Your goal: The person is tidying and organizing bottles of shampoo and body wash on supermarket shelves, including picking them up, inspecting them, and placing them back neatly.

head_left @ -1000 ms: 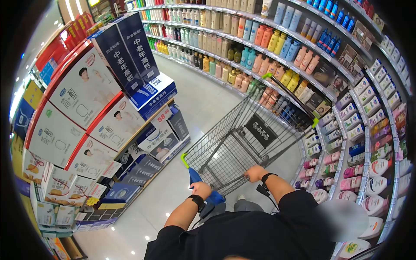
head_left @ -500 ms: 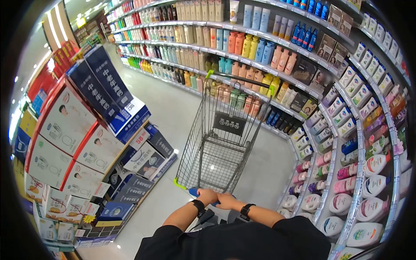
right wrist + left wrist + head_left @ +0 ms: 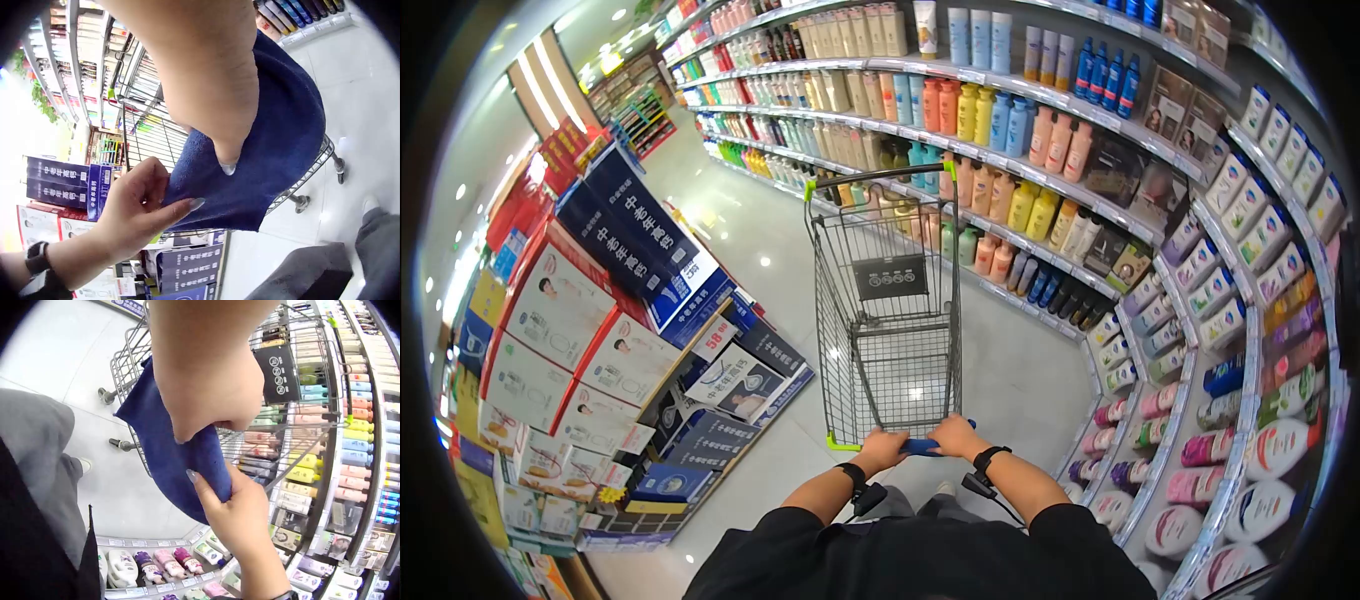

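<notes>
A wire shopping cart (image 3: pixel 905 345) stands in front of me, pointing straight ahead. Over its near handle bar hangs a blue cloth (image 3: pixel 281 131), which hides most of the bar. At the left part of the bar, my left hand (image 3: pixel 882 450) grips through the cloth. My right hand (image 3: pixel 955 437) holds the right part, with a short stretch of cloth between the two hands. In the left wrist view, the right thumb (image 3: pixel 203 484) lies along the top of the cloth (image 3: pixel 181 462). Bright green corner pieces mark the cart's ends.
Milk powder cartons (image 3: pixel 630 235) and white gift boxes (image 3: pixel 560 310) are stacked on a display at the left. Shelves of bottles (image 3: pixel 1055 140) curve along the back and right side, with large white jugs (image 3: pixel 1280 450) low at the right. Pale tiled floor (image 3: pixel 1020 370) surrounds the cart.
The cart has swung left, from pointing right to pointing straight ahead. My right hand has gone from the cart's near right edge onto the cloth-covered bar, and both hands now sit slightly apart.
</notes>
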{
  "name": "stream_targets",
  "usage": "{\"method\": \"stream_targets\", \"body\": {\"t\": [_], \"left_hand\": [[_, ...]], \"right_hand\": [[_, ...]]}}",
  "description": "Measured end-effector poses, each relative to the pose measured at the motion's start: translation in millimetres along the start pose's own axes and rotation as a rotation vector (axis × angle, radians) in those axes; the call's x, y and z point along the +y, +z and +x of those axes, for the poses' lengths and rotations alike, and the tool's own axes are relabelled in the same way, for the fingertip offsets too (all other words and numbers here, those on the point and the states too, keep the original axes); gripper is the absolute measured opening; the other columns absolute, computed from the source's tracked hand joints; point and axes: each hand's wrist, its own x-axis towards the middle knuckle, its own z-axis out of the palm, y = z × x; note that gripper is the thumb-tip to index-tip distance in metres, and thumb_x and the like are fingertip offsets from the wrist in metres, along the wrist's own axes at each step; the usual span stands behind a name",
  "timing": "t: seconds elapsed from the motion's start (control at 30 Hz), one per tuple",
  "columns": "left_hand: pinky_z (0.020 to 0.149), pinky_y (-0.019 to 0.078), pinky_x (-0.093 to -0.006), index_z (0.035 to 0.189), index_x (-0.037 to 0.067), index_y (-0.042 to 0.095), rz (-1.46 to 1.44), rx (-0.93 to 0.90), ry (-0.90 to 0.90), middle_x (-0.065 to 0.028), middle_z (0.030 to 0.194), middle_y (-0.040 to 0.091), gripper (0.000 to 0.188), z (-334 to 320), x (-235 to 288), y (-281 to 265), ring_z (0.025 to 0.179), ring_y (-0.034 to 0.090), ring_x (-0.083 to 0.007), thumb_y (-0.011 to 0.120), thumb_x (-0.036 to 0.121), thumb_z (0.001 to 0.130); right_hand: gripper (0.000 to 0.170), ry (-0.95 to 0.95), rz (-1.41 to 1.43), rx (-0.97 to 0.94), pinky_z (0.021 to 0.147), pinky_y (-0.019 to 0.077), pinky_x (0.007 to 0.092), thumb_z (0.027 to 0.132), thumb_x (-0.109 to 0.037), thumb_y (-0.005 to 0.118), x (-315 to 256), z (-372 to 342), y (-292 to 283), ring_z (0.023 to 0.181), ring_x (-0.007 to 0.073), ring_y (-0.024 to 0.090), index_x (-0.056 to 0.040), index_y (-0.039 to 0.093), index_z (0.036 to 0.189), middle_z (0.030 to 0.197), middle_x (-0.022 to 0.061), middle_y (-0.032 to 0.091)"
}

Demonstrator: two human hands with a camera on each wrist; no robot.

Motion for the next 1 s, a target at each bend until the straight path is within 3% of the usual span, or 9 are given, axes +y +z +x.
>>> {"method": "stream_targets", "body": {"t": [0.13, 0.17, 0.27, 0.37, 0.53, 0.67, 0.87, 1.0], "left_hand": [[0.075, 0.0427, -0.043, 0.09, 0.011, 0.058, 0.02, 0.084, -0.026, -0.0099, 0.083, 0.06, 0.032, 48.2, -4.3, 6.9, 0.082, 0.059, -0.0281, 0.066, 0.034, 0.07], [0.076, 0.0444, -0.0433, 0.087, 0.009, 0.06, 0.017, 0.065, -0.081, -0.0112, 0.094, 0.057, 0.03, 56.7, -3.9, 5.3, 0.093, 0.056, -0.0281, 0.066, 0.033, 0.069], [0.081, 0.0446, -0.0442, 0.099, 0.007, 0.059, 0.016, 0.031, -0.099, -0.011, 0.099, 0.055, 0.04, 88.8, 5.4, -7.7, 0.097, 0.054, -0.0291, 0.066, 0.036, 0.072], [0.08, 0.0458, -0.0437, 0.101, 0.007, 0.059, -0.031, 0.016, -0.171, -0.011, 0.098, 0.055, 0.041, 125.5, 4.3, -14.6, 0.1, 0.054, -0.0288, 0.065, 0.035, 0.073], [0.074, 0.0489, -0.0479, 0.096, 0.008, 0.06, -0.148, 0.053, -0.286, -0.0128, 0.099, 0.058, 0.031, 206.7, -9.4, -32.8, 0.096, 0.057, -0.0313, 0.061, 0.029, 0.073], [0.072, 0.0506, -0.0446, 0.091, 0.007, 0.062, -0.327, 0.058, -0.374, -0.0153, 0.088, 0.063, 0.024, 263.5, -30.3, -57.8, 0.086, 0.061, -0.0324, 0.054, 0.021, 0.074], [0.07, 0.0511, -0.0435, 0.093, 0.007, 0.062, -0.417, -0.026, -0.482, -0.0162, 0.082, 0.065, 0.024, 343.4, -64.0, -85.9, 0.079, 0.063, -0.0331, 0.052, 0.018, 0.074], [0.07, 0.0507, -0.0438, 0.099, 0.007, 0.061, -0.352, -0.02, -0.528, -0.0159, 0.083, 0.065, 0.028, 381.2, -76.6, -120.6, 0.08, 0.063, -0.0328, 0.053, 0.018, 0.075]], "right_hand": [[0.033, 0.026, -0.177, -0.082, 0.075, 0.0406, 0.0363, 0.07, -0.047, 0.065, 47.6, 8.2, -18.9, 0.082, 0.0214, 0.061, -0.0176, 0.067, 0.084, 0.076, 0.0027, 0.066], [0.035, 0.054, -0.188, -0.145, 0.078, 0.0391, 0.035, 0.068, -0.048, 0.066, 57.8, 12.3, -28.9, 0.085, 0.0207, 0.06, -0.0166, 0.068, 0.083, 0.078, 0.0025, 0.066], [0.033, 0.027, -0.251, -0.176, 0.077, 0.0377, 0.0342, 0.068, -0.048, 0.066, 97.7, 28.1, -34.3, 0.082, 0.02, 0.059, -0.0175, 0.069, 0.078, 0.077, 0.0019, 0.066], [0.032, 0.011, -0.29, -0.187, 0.076, 0.0373, 0.0334, 0.067, -0.047, 0.066, 138.3, 45.3, -50.7, 0.081, 0.02, 0.059, -0.0167, 0.069, 0.075, 0.076, 0.0016, 0.066], [0.03, 0.017, -0.373, -0.23, 0.082, 0.0366, 0.0345, 0.064, -0.044, 0.069, 217.9, 96.5, -72.2, 0.084, 0.0194, 0.058, -0.0161, 0.069, 0.075, 0.075, 0.0027, 0.065], [0.03, 0.033, -0.367, -0.166, 0.089, 0.0341, 0.0333, 0.064, -0.043, 0.067, 272.5, 137.7, -86.6, 0.087, 0.0201, 0.057, -0.016, 0.069, 0.076, 0.08, 0.0027, 0.066], [0.029, 0.032, -0.427, -0.196, 0.092, 0.0316, 0.0326, 0.064, -0.043, 0.067, 341.1, 199.5, -114.5, 0.089, 0.0193, 0.057, -0.017, 0.069, 0.077, 0.081, 0.003, 0.066], [0.029, -0.02, -0.368, -0.272, 0.101, 0.0248, 0.035, 0.068, -0.042, 0.068, 381.2, 236.0, -138.2, 0.101, 0.0211, 0.054, -0.0162, 0.07, 0.082, 0.088, 0.0034, 0.066]]}}
